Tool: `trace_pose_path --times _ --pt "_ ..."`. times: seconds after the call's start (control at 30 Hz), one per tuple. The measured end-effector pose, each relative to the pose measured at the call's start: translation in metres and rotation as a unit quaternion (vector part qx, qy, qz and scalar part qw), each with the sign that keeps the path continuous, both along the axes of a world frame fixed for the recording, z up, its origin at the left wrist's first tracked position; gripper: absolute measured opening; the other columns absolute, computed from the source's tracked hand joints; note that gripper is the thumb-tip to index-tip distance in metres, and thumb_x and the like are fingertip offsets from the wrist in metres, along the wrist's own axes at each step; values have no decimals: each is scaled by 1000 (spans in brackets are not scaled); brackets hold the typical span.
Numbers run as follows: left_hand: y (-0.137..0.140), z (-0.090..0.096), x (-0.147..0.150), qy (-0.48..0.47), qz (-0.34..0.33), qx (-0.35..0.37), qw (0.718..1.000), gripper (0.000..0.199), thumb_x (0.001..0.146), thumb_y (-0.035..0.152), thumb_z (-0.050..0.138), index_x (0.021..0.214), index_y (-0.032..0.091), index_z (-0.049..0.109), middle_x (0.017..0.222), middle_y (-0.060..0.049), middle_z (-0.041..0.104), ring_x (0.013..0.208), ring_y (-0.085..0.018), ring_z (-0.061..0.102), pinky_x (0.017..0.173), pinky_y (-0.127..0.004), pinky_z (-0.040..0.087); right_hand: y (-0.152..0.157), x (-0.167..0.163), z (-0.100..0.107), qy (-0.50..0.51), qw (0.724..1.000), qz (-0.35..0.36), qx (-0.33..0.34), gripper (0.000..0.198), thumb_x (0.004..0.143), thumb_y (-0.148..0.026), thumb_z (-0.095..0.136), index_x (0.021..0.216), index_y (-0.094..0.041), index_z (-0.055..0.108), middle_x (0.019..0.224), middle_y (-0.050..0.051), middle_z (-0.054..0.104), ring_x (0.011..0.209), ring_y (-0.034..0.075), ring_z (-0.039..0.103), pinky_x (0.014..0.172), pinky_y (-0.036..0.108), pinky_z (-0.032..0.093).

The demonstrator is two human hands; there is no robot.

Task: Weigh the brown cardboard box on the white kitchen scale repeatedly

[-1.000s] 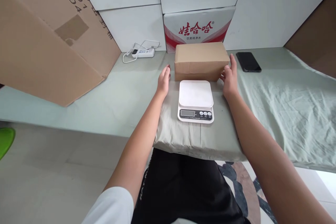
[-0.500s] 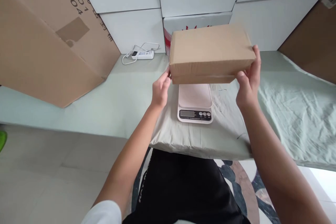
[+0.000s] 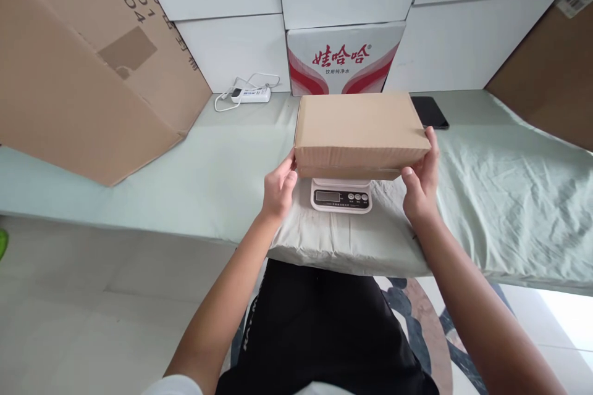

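A closed brown cardboard box [image 3: 359,126] is held between my two hands, over a white digital kitchen scale [image 3: 341,202]. Its body hides most of the weighing plate; I cannot tell whether it rests on it. My left hand [image 3: 279,191] grips the box's left end near the lower front corner, thumb in front. At the right end, my right hand [image 3: 421,185] grips with its thumb low on the front side and the fingers behind the corner. The scale's display and several round buttons show in front of the box, and the display looks blank.
Behind stands a white carton with red lettering [image 3: 343,62], among stacked white boxes [image 3: 231,52]. A black phone or tablet [image 3: 430,112] lies back right. A white power strip with a cable [image 3: 251,95] lies back left. Large brown cartons flank the cloth-covered table [image 3: 194,185].
My hands have lowered the cardboard box toward me, over the scale's plate. The red-lettered carton and the black device behind it have come into view.
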State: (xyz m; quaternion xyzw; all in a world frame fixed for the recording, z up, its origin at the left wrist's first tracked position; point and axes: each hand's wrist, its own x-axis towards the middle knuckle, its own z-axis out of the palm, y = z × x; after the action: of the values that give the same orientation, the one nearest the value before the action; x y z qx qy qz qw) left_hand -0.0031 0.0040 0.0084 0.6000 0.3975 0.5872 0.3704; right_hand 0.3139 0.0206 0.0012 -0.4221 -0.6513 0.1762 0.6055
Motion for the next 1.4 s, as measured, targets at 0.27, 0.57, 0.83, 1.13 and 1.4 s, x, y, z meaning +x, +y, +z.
trace_pose_path --times 0.27,0.57,0.83,1.13,1.4 --pt "1 -2 -2 8 10 -16 1000 86 99 80 58 165 26 62 161 -7 74 160 -36 62 135 -53 55 -4 -2 2 4 1000 -7 -24 91 93 -82 64 173 -46 40 171 9 56 152 41 61 107 59 65" --pt "2 -5 -1 3 0 -8 1000 83 100 77 59 163 24 64 160 -10 74 158 -35 64 134 -51 56 -1 0 2 5 1000 -12 -20 86 94 -79 64 170 -44 44 167 9 58 153 40 59 111 60 62" --pt "4 -5 -2 -18 -5 -11 1000 76 99 73 62 155 22 70 159 -11 75 153 -35 69 133 -54 56 -4 -1 3 12 1000 -1 -8 71 102 -65 65 169 -50 47 169 5 60 148 36 64 112 55 61" --pt "5 -8 -3 4 5 -2 1000 76 101 73 57 157 23 69 158 -12 76 153 -34 69 132 -51 56 -4 2 2 -4 1000 -13 -16 75 101 -68 65 171 -46 46 175 6 55 142 35 68 108 52 64" --pt "6 -7 -2 -1 17 1 1000 77 101 75 57 156 23 70 158 -11 76 154 -34 68 131 -51 58 -3 -1 1 6 999 -33 -14 77 101 -72 63 171 -44 48 180 5 51 149 36 65 117 57 62"
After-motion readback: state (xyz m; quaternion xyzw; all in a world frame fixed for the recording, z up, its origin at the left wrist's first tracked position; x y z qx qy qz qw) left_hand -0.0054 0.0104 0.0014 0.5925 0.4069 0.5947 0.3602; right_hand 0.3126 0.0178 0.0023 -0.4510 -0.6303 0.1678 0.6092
